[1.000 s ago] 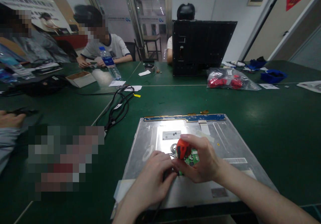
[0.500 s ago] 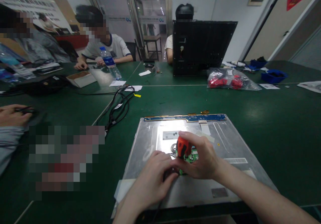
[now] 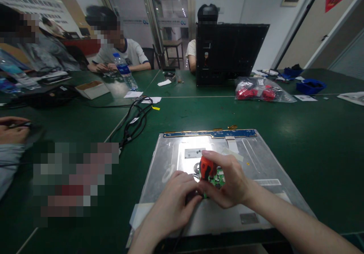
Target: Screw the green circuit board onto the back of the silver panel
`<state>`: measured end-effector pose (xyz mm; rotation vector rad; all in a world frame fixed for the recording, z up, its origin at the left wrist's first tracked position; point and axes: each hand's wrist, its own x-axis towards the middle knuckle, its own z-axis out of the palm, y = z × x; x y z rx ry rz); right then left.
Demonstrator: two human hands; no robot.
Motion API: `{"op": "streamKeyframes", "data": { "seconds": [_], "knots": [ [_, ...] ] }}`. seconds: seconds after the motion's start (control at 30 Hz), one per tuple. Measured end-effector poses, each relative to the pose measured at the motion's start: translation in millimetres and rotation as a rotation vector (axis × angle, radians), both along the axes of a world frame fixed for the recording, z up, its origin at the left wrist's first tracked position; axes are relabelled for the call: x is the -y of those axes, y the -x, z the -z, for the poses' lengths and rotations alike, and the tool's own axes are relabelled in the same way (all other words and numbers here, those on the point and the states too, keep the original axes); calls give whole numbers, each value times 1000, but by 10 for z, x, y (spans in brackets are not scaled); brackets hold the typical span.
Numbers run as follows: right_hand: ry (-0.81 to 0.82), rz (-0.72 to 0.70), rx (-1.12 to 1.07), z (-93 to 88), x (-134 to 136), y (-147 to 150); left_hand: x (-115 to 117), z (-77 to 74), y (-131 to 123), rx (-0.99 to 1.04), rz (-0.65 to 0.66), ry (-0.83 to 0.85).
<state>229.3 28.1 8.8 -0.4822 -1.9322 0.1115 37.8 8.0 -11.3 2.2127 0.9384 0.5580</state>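
Observation:
A silver display panel (image 3: 267, 204) lies flat on the green table in front of me, with a long blue circuit strip (image 3: 196, 134) along its far edge. Around the handle of a red and black screwdriver (image 3: 207, 167), my right hand (image 3: 231, 182) is closed; the handle stands nearly upright over a small green circuit board (image 3: 219, 179). The screwdriver's tip is hidden. My left hand (image 3: 178, 195) rests on the panel beside it, fingers curled in at the board's near left edge. What its fingertips hold, if anything, cannot be made out.
Left of the panel lies a coil of black cables (image 3: 136, 121). Farther back are a water bottle (image 3: 125, 72), an open box (image 3: 92, 90), a black monitor (image 3: 230, 55), a plastic bag with red items (image 3: 261, 90) and a blue tray (image 3: 311, 86). Several people sit around the table; one's hand (image 3: 14, 129) is at left.
The screwdriver handle tilts slightly left, and the fingers of my right hand have shifted a little on it. My left hand stays in place. The co-worker's hand at left has moved slightly left.

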Motion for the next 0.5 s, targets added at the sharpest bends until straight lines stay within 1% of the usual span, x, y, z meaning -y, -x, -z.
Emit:
{"op": "streamKeyframes", "data": {
  "seconds": [0.13, 0.3, 0.5],
  "knots": [
    [22, -31, -12, 6, 5, -17, 2, -27, -20, -22, -11, 13],
    [70, -75, -12, 16, 5, -26, 7, -22, -14, -42, -5, 0],
    [37, -22, -7, -18, 14, -20, 8, -20, -7, -29, -2, 8]
  ]
}}
